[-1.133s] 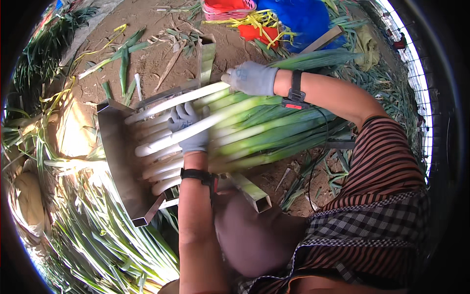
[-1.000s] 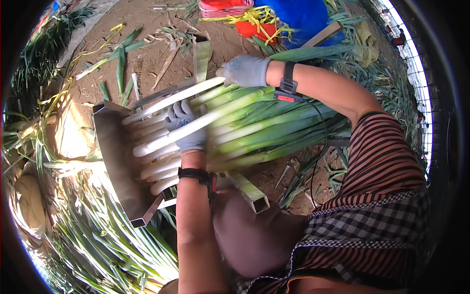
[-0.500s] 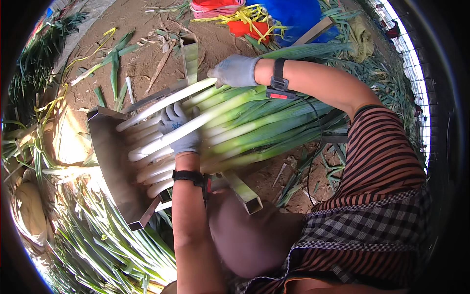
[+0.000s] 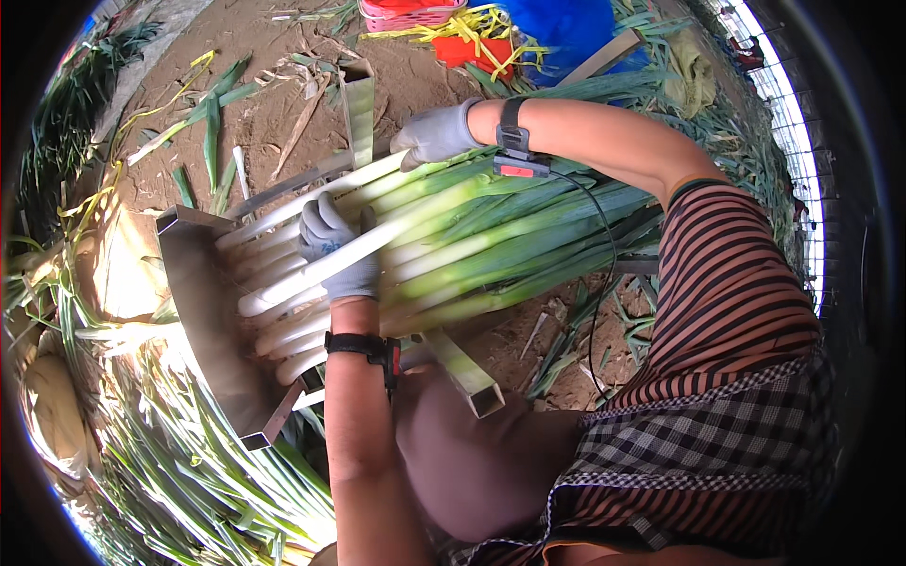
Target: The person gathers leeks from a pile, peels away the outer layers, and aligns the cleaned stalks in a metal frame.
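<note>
A bundle of leeks (image 4: 510, 245), white shafts to the left and green leaves to the right, lies in a metal rack (image 4: 203, 311). My left hand (image 4: 326, 236), in a grey glove, is on the white shafts with its fingers bent and close together. One thick leek (image 4: 293, 278) crosses over this glove; what lies under the fingers is partly hidden. At the far side of the bundle, my right hand (image 4: 439, 135), gloved too, is closed round the outermost leek (image 4: 363, 174) where white turns to green. Its fingertips are partly hidden.
Loose leeks (image 4: 217, 453) are heaped at the near left. A rack post (image 4: 359, 118) rises on the far side, another (image 4: 467, 377) on the near side. Beyond are a pink basket (image 4: 411, 17), yellow ties (image 4: 481, 33) and blue plastic (image 4: 557, 38). A cable (image 4: 615, 255) hangs from my right wrist.
My right hand has come slightly left and down, bringing the outermost leek closer against the bundle. My left hand stays among the white shafts, its fingers a little more bent.
</note>
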The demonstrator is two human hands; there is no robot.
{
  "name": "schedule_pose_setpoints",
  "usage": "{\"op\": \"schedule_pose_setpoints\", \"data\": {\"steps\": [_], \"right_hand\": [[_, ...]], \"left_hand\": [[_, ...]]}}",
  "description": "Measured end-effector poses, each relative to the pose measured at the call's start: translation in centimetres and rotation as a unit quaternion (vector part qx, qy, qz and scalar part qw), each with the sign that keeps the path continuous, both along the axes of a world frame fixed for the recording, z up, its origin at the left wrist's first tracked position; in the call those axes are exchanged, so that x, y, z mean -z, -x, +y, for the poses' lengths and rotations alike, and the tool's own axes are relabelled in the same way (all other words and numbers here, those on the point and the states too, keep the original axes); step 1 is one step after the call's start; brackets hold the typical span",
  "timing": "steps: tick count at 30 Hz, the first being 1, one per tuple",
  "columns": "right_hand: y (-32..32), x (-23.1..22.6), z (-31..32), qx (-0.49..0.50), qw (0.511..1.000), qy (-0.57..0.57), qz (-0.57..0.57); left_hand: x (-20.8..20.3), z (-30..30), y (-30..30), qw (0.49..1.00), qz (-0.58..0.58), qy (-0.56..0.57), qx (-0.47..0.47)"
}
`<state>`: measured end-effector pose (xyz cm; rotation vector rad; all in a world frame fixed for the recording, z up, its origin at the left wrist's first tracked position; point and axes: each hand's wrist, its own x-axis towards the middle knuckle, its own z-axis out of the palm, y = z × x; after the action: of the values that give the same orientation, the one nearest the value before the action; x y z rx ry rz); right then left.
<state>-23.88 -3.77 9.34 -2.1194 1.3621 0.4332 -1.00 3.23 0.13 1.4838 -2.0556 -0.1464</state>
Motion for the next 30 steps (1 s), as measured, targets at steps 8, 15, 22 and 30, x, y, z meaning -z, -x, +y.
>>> {"op": "schedule_pose_setpoints", "data": {"steps": [8,15,22,30], "right_hand": [[-1.6,0.2,-2.2,0.004,0.993,-0.104,0.050],[-2.3,-0.1,-0.3,-0.029,0.999,-0.018,0.036],[-0.9,1.5,-1.6,0.008,0.997,-0.077,0.018],[-2.1,-6.8,5.6,-0.044,0.999,0.009,0.031]], "left_hand": [[0.6,-0.3,-0.4,0.998,-0.057,-0.020,-0.014],[0.3,-0.7,-0.4,0.990,-0.133,0.033,-0.036],[-1.0,-1.0,-0.1,0.984,-0.145,-0.105,0.002],[0.0,-0.8,-0.3,0.989,-0.139,-0.056,-0.008]]}}
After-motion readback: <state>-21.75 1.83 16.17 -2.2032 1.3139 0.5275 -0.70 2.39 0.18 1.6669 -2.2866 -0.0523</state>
